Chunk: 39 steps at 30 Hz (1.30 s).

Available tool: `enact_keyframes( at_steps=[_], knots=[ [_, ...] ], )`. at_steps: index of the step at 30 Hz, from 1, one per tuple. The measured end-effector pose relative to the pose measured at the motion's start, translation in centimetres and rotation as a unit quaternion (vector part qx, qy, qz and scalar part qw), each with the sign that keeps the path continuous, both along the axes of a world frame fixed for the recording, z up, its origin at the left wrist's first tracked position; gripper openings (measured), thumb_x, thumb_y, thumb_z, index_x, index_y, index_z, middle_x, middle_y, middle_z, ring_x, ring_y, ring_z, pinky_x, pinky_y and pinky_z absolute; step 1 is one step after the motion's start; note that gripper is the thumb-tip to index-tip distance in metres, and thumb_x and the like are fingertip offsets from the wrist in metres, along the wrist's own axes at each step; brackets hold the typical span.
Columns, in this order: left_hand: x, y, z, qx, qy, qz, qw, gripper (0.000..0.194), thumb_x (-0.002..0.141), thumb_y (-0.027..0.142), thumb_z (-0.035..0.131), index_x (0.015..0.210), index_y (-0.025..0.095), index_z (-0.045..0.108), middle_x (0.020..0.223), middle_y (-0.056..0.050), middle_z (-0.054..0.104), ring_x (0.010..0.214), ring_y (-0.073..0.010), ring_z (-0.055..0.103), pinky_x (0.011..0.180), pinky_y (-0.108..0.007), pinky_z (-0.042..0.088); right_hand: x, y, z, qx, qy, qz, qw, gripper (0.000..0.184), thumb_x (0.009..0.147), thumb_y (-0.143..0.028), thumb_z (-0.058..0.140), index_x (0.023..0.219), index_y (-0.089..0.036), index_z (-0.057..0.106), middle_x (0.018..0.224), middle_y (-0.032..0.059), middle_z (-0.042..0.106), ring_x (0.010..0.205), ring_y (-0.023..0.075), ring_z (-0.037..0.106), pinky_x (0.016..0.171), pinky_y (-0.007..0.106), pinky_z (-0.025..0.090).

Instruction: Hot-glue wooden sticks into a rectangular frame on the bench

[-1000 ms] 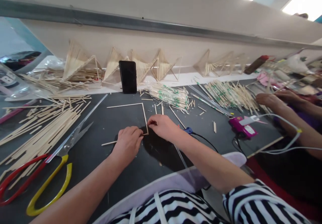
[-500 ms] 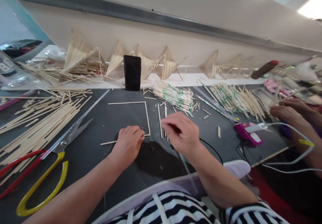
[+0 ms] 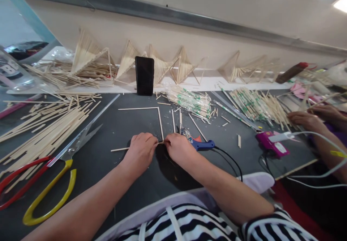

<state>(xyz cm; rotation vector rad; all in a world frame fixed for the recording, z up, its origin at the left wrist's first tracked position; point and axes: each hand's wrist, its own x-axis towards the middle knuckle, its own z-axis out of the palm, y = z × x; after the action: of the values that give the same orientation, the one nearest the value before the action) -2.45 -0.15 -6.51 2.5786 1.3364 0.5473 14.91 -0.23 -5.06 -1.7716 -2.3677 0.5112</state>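
A frame of thin wooden sticks (image 3: 159, 120) lies on the dark table (image 3: 114, 132), with a top stick, a right-hand stick and a lower stick (image 3: 119, 149) running left. My left hand (image 3: 141, 152) and my right hand (image 3: 177, 147) meet at the frame's lower right corner. Both have their fingers closed in a pinch on the sticks at that joint. A blue glue gun (image 3: 202, 145) lies just right of my right hand, its black cable trailing toward me.
Large scissors with red and yellow handles (image 3: 48, 183) lie at the left beside a heap of loose sticks (image 3: 46, 125). A black phone (image 3: 144, 75) leans at the back among finished stick fans. Another person's hands (image 3: 309, 120) work at the right near a pink glue gun (image 3: 269, 140).
My right hand lifted away to the right, then came back to the frame's corner beside my left hand. The blue glue gun now lies in plain view. My left hand stayed put.
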Motion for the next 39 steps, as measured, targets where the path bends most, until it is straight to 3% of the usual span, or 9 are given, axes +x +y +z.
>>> enact_keyframes(
  at_steps=[17, 39],
  knots=[
    [0.23, 0.29, 0.09, -0.019, -0.02, -0.038, 0.999, 0.021, 0.089, 0.011, 0.041, 0.087, 0.017, 0.061, 0.083, -0.005, 0.06, 0.081, -0.0197, 0.051, 0.074, -0.034, 0.036, 0.03, 0.21, 0.11, -0.002, 0.022, -0.007, 1.0, 0.021, 0.084, -0.011, 0.047, 0.084, -0.015, 0.067, 0.086, 0.0086, 0.069, 0.085, 0.0174, 0.063, 0.077, 0.024, 0.042],
    [0.45, 0.85, -0.04, 0.02, -0.01, -0.08, 0.997, 0.024, 0.084, 0.006, 0.041, 0.076, 0.015, 0.062, 0.076, -0.007, 0.059, 0.076, -0.0202, 0.05, 0.072, -0.036, 0.04, -0.01, 0.43, 0.63, 0.002, 0.014, 0.011, 1.0, 0.021, 0.081, -0.01, 0.046, 0.079, -0.016, 0.066, 0.083, 0.0084, 0.069, 0.083, 0.0176, 0.063, 0.073, 0.024, 0.041]
  ],
)
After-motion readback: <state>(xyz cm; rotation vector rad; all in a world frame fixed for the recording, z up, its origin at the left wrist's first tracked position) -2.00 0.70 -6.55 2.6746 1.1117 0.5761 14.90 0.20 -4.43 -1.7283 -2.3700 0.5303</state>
